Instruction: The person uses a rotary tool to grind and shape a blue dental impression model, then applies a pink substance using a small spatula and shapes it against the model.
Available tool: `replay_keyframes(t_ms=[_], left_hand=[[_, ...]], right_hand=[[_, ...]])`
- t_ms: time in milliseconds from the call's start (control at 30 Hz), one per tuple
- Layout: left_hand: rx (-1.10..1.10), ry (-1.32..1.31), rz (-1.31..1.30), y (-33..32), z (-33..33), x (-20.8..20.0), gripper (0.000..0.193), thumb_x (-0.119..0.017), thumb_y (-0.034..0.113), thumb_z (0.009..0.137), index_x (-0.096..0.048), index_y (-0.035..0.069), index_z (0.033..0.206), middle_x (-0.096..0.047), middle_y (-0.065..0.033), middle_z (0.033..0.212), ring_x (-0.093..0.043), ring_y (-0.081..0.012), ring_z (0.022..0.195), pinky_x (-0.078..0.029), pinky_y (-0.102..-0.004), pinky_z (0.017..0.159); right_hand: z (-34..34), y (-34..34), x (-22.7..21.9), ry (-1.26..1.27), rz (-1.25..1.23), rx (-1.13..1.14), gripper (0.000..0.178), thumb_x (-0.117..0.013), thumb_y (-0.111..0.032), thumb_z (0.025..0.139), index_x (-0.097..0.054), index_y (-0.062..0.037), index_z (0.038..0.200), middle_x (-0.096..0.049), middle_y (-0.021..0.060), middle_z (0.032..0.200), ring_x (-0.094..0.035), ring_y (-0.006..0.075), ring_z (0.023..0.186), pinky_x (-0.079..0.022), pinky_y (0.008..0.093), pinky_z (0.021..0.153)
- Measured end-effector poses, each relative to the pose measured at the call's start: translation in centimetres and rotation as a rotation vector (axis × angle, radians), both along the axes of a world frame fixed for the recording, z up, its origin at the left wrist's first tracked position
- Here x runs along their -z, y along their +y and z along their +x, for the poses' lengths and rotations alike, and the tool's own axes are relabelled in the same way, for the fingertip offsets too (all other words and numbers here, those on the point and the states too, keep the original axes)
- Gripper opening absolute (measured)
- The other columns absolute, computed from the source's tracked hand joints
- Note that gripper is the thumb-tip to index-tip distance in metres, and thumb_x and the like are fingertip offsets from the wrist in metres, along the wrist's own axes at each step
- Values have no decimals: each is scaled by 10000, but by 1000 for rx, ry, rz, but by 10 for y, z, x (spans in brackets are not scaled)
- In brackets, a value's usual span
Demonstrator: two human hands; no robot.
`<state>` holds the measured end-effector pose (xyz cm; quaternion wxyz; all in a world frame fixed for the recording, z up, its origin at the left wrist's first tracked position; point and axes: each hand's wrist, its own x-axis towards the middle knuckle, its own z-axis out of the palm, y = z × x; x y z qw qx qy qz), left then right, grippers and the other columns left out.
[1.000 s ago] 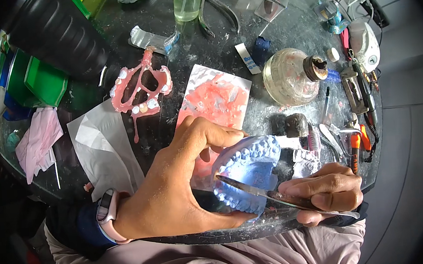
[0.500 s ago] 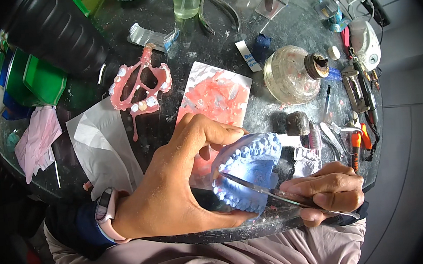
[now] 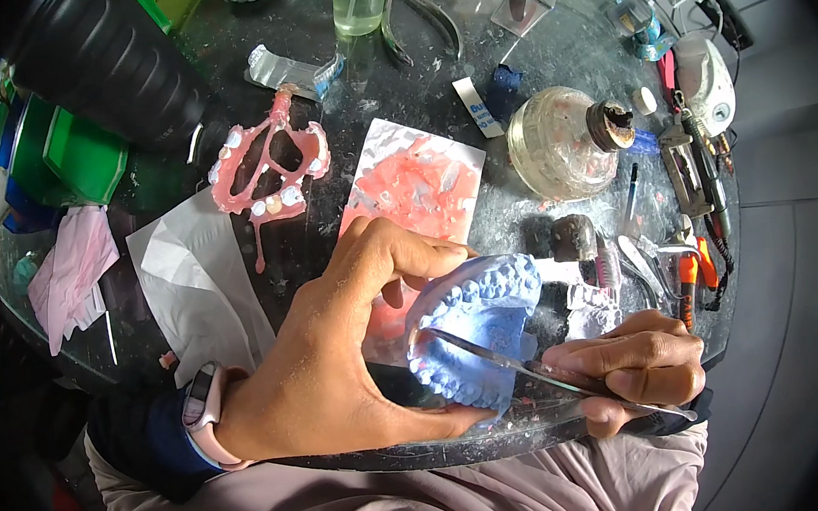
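Observation:
Between thumb and fingers, my left hand (image 3: 325, 349) grips a blue dental cast (image 3: 482, 297) with a horseshoe row of teeth, tilted up off the table. My right hand (image 3: 634, 369) is closed round a thin metal wax carver (image 3: 509, 360). The carver's far tip touches the front of the tooth row, at a small pinkish spot. Its other end, spoon-shaped, sticks out below my right fingers. Behind the cast lies a white sheet smeared with pink wax (image 3: 418, 189), partly covered by my left hand.
A glass burner jar (image 3: 559, 143) stands at right of the wax sheet. Left of that sheet lie a pink wax framework with white teeth (image 3: 272, 162) and crumpled white paper (image 3: 201, 277). Pliers (image 3: 424, 14), a black bottle (image 3: 111, 72) and orange-handled tools (image 3: 688, 286) sit farther out.
The cast and both hands have hardly moved. The carver's tip has shifted slightly left and up along the front of the tooth row.

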<state>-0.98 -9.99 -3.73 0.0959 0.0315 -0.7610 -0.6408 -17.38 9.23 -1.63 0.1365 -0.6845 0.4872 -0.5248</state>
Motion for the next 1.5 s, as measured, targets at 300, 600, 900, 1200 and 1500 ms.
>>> replay_keyframes(t_ms=[300, 600, 900, 1200, 1500], left_hand=[[-18, 17, -20, 1, -1, -1, 802, -875, 83, 518, -369, -9, 1133, -441, -151, 1145, -502, -197, 1071, -410, -339, 939], [-42, -9, 75, 0, 0, 1, 799, -866, 57, 535, -351, 13, 1145, -447, -152, 1156, -491, -203, 1097, -394, -353, 956], [-54, 53, 74, -1, 0, 4, 823, -858, 34, 533, -344, 14, 1176, -442, -175, 1198, -462, -225, 1131, -375, -370, 961], [-70, 108, 155, 1, -2, 2, 865, -869, 54, 507, -348, 10, 1196, -426, -133, 1165, -458, -212, 1115, -371, -362, 957], [-116, 101, 150, 2, -5, 0, 863, -826, 55, 536, -314, 5, 1228, -430, -126, 1125, -464, -192, 1081, -383, -346, 943]], right_hand=[[-6, 8, 17, -243, -307, 156, 351, -669, -67, 784, -420, 10, 1019, -560, 220, 855, -652, 341, 815, -600, 318, 558], [-27, 2, 13, -565, -217, 912, 295, -566, -129, 890, -453, -36, 1146, -597, 118, 944, -649, 214, 828, -572, 266, 718], [-38, 1, 14, -729, -152, 795, 253, -538, -199, 913, -491, -29, 1095, -641, 113, 898, -661, 267, 861, -572, 287, 703], [-40, 3, 15, -730, -173, 780, 215, -523, -195, 921, -481, -23, 1044, -643, 146, 892, -661, 290, 855, -577, 299, 683], [-35, -2, 10, -736, -135, 842, 179, -531, -177, 917, -486, -42, 1026, -647, 134, 888, -664, 287, 844, -561, 317, 697]])
